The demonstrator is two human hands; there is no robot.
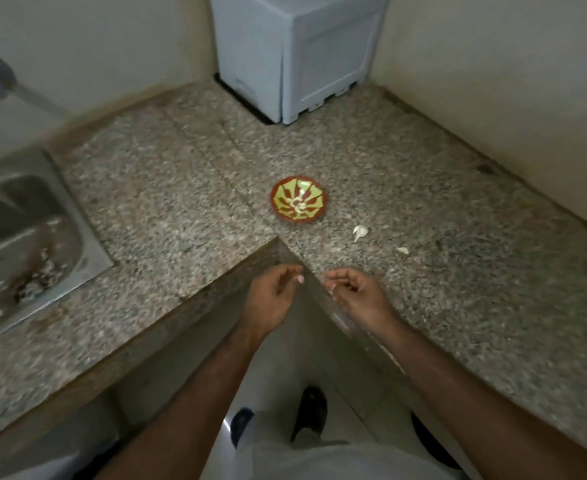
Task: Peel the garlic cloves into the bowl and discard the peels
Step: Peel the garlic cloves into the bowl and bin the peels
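The left hand (273, 299) is being held over the inner corner of the speckled stone surface (167, 188), its fingers curled inward with the thumb and forefinger tips drawn together; something small and pale is showing at those tips, but whether it is a piece of garlic or only a fingernail cannot be told. The right hand (358, 296) is being held just beside it, to its right, with a narrow gap between the two. Its fingers are likewise curled, and a small pale fragment is seen at its fingertips (333, 285); the blur is keeping it from being identified, so whether this hand is pinching anything cannot be told.

Beyond both hands, further onto the surface, the small round bowl (299, 199) with its red and yellow-green pattern is sitting, with a few pale peeled cloves (297, 205) lying at its centre. Ahead of the right hand and slightly to its right, a whitish garlic piece (360, 232) is lying on the surface near the bowl, and a smaller pale scrap (403, 250) is lying further right of it.

Well to the left of the left hand, a steel sink (25, 230) is set into the surface. Far beyond the bowl, a pale blue appliance (295, 53) is standing in the corner.
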